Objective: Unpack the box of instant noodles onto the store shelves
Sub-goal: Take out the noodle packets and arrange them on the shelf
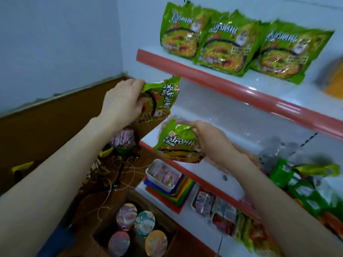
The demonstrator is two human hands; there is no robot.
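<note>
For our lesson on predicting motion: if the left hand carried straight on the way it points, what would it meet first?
Probably the red plastic front strip of the upper white shelf, just beyond the green noodle packet the left hand grips; depth is unclear.

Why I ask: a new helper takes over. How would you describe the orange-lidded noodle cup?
At the bottom, beside the shelves, sits an open cardboard box holding four noodle cups. The orange-lidded cup is the near right one; the other lids are pink or teal.
</note>
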